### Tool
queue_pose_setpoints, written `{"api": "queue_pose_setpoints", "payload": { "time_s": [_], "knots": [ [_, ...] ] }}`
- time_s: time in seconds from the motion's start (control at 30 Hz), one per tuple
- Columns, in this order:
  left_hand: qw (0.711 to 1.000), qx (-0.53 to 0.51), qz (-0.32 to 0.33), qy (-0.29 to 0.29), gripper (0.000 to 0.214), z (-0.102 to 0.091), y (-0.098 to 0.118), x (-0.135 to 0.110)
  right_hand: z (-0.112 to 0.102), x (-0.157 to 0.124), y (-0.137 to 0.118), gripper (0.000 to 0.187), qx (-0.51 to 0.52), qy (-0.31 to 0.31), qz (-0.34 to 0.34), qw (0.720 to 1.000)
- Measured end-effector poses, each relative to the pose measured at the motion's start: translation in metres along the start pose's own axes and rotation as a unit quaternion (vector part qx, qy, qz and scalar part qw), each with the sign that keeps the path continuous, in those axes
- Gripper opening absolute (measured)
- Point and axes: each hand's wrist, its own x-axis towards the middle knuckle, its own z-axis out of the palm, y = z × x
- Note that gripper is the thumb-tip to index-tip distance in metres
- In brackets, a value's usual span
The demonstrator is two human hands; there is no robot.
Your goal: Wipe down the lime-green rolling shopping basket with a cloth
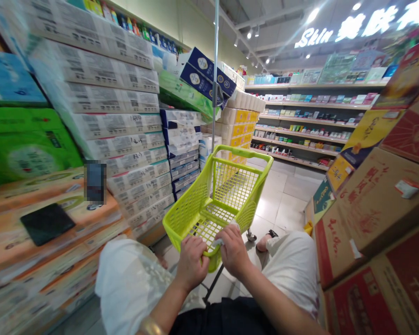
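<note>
A yellow-green plastic shopping basket trolley [186, 211] stands between my knees, its lattice walls and floor showing no goods inside. My left hand [194, 261] is closed, with the fingers curled over the trolley's near rim. On the same rim, a little to the right, my right hand [234, 251] is closed around a crumpled white wipe [218, 242], which could be tissue or cloth. Part of the wipe also pokes out above the knuckles. The fingertips of both hands are partly hidden behind the rim. A small caster [251, 236] shows below the trolley's right side.
Wrapped paper packs [125, 121] are piled high on the left. A dark flat device [47, 224] lies on orange packs [7, 246]. Cardboard cartons [377, 209] rise close on the right. A thin metal pole [215, 56] stands behind the trolley, and stocked shelves [307, 107] line the back.
</note>
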Motion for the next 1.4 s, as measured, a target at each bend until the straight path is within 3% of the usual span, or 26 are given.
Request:
{"api": "queue_pose_setpoints", "payload": {
  "time_s": [0.1, 0.23, 0.37, 0.47, 0.67, 1.0, 1.1, 1.2, 1.4],
  "knots": [
    [1.0, -0.002, 0.008, -0.002, 0.014, -0.004, -0.004, 0.0, 0.004, -0.005, -0.013, 0.026, 0.003, -0.022, -0.041, 0.999],
    [1.0, -0.01, 0.01, -0.006, 0.013, -0.007, -0.01, 0.001, -0.009, 0.009, 0.002, 0.027, -0.011, -0.089, -0.104, 0.991],
    [1.0, -0.026, 0.004, 0.005, 0.011, -0.007, -0.015, 0.002, -0.025, 0.027, 0.034, 0.026, -0.022, -0.056, -0.057, 0.997],
    [0.999, -0.045, 0.004, 0.002, 0.01, -0.01, -0.015, 0.001, -0.025, 0.031, 0.046, 0.026, -0.023, -0.031, -0.019, 0.999],
    [0.996, -0.086, 0.013, -0.019, 0.01, -0.022, -0.022, -0.001, -0.002, 0.019, 0.019, 0.024, 0.001, 0.038, 0.027, 0.999],
    [0.998, -0.066, 0.017, 0.005, 0.03, -0.036, -0.055, -0.008, 0.006, 0.013, -0.012, 0.032, -0.015, -0.007, -0.007, 1.0],
    [0.999, -0.035, -0.019, 0.002, 0.025, -0.045, -0.045, 0.002, 0.01, 0.012, -0.018, 0.032, -0.039, -0.003, -0.007, 0.999],
    [0.997, -0.003, -0.058, 0.053, 0.021, -0.044, -0.021, 0.015, 0.013, 0.012, -0.023, 0.03, -0.064, -0.001, -0.008, 0.998],
    [0.998, 0.011, -0.048, 0.027, 0.056, -0.01, 0.025, 0.017, 0.016, 0.009, -0.026, 0.028, -0.073, 0.002, -0.04, 0.997]
  ]
}}
